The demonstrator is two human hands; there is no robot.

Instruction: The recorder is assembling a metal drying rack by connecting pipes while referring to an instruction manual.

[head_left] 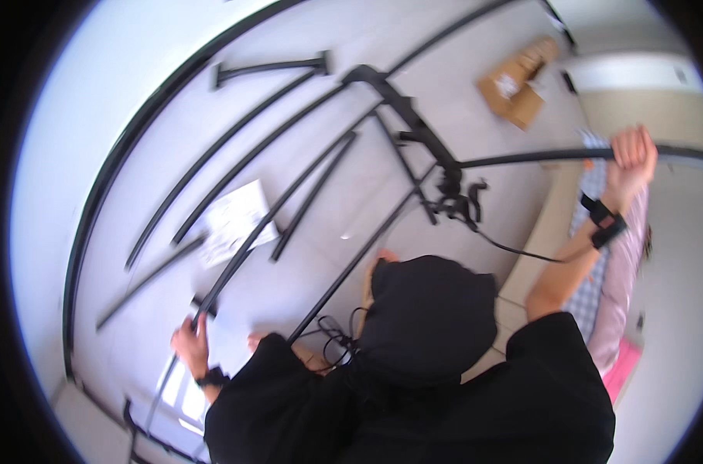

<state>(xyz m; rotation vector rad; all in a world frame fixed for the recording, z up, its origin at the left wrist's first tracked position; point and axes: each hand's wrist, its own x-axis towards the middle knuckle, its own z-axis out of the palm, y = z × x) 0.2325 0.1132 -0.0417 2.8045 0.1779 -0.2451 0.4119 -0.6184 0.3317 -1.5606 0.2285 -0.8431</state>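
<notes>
Overhead, I see my right hand [631, 155] gripping a black bar [537, 157] (lying sideways); left hand [190, 344] clasps a slanted black rod [247, 247].

Pale grey floor [413, 46] carries everything. Loose black metal bars [235, 139] lie on it in a fan from 9 to 12 o'clock (lengths differ, most slanting the same way). One short bar with end caps [270, 68] lies at 11 o'clock. A white printed sheet [235, 220] lies among the bars, left of centre. An opened cardboard box [514, 85] lies at 1 o'clock.
</notes>
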